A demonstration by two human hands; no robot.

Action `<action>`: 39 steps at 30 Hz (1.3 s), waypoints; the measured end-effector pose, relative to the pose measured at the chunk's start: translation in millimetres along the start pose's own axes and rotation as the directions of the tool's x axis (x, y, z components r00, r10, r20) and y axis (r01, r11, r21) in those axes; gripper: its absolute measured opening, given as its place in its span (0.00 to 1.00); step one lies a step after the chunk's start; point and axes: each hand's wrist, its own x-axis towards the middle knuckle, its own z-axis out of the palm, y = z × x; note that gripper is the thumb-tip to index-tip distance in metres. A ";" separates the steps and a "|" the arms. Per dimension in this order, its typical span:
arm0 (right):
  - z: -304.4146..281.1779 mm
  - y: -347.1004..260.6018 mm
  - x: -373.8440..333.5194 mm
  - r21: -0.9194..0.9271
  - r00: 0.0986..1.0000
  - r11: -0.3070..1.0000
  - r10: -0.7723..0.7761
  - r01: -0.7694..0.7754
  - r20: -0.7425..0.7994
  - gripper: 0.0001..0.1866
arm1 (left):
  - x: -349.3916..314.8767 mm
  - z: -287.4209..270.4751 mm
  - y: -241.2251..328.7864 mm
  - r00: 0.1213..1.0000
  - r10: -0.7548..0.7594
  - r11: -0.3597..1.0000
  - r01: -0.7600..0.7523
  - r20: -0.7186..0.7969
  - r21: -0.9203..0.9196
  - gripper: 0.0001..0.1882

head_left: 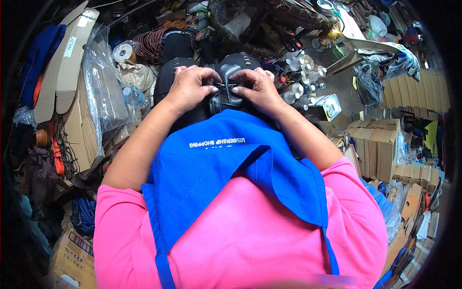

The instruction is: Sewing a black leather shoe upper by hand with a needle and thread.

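Black leather piece on lap, between both hands, just beyond blue apron. Left hand and right hand close over it, thumb and forefinger of each narrow, facing; thin pale strand by left fingertips, thread or needle unclear; cannot tell if either pinches firmly. Looks like hand stitching: best pull evenly, keep leather flat. Bottles off right, spool off left.
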 end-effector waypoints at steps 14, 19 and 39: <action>-12.7 -0.8 3.4 -0.253 0.934 0.917 -0.342 0.308 -0.102 0.08 | 1.7 0.1 -3.5 0.997 0.043 0.996 -0.047 -0.057 -0.078 0.11; -39.3 -3.1 2.5 -0.443 0.939 0.839 -0.344 0.318 0.021 0.10 | 2.8 -3.1 -1.9 1.000 0.024 0.995 -0.025 -0.016 -0.097 0.12; -31.9 -18.5 17.9 -0.501 0.842 0.685 -0.497 0.529 0.210 0.09 | 6.7 -7.5 -7.3 0.993 0.028 0.992 -0.015 0.111 -0.123 0.13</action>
